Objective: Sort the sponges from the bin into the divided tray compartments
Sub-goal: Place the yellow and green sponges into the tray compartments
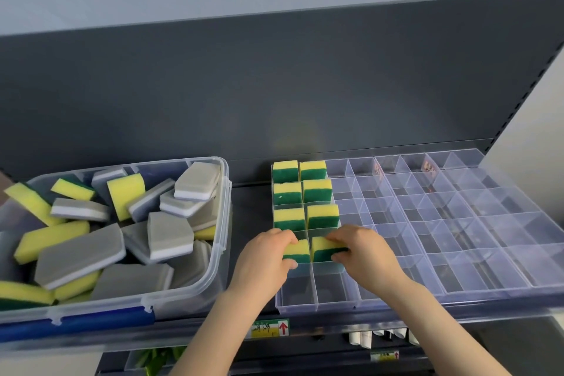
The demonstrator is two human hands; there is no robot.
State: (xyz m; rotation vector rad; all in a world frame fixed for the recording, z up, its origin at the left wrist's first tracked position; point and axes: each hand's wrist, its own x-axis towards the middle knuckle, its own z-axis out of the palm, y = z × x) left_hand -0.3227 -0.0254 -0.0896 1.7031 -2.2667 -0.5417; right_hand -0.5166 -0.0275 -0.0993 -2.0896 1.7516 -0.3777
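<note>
Sponges (296,250) between fingers (282,237), in tray (317,305)

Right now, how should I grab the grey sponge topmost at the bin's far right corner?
Probably pinch the grey sponge across its short width, coming from above. It lies topmost, grey face up and tilted, with nothing over it. The wall of the clear bin stands close on its right, so a sideways approach looks cramped.
</note>
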